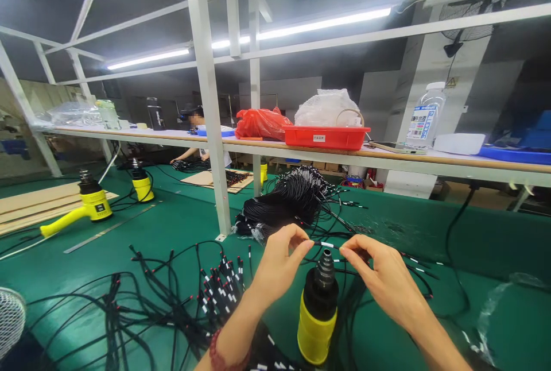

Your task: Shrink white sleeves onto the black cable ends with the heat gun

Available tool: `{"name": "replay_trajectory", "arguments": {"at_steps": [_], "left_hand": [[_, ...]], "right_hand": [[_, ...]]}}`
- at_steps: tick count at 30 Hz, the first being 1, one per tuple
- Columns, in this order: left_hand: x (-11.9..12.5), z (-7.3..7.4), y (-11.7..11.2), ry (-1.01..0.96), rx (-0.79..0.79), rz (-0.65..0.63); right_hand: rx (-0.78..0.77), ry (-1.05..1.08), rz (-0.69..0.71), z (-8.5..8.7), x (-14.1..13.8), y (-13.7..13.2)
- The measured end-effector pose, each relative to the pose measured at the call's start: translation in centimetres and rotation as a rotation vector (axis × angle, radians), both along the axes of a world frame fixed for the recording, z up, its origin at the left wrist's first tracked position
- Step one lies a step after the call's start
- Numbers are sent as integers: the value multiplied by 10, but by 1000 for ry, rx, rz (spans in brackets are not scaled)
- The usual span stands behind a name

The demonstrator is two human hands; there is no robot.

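White-banded black cable [323, 244] pinched between hands [279, 262] [381, 273], ends hidden by fingers [299, 239].

The one view sits on the person's head and faces forward and down across a green workbench [129, 216]. The left hand [279, 262] and right hand [383, 279] appear close by at 6 o'clock. A long shelf [430, 158] spans farther off from 9 to 3 o'clock, and distant ceiling lights [322, 20] reach toward 12 o'clock.

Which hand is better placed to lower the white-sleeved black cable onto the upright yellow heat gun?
Probably the right hand: its fingertips pinch the black cable right beside the white sleeve, above the heat gun's black nozzle.
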State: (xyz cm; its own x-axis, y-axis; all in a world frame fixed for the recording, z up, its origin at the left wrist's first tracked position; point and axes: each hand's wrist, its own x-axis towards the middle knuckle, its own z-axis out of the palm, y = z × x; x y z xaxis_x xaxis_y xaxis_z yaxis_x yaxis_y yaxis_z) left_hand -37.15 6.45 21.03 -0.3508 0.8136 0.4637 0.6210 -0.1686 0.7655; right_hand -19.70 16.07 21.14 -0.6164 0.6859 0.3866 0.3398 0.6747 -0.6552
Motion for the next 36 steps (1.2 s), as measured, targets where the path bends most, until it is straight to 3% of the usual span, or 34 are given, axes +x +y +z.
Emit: {"name": "replay_trajectory", "arguments": {"at_steps": [15,23,36], "left_hand": [[3,-5,-3,62,-28,-57],[2,-4,-2,107,-63,-10],[-1,-6,2,73,-26,-11]], "right_hand": [[41,-52,-31,-2,1,0],[68,-18,26,-1,-1,-3],[71,-22,-40,-4,-5,1]]}}
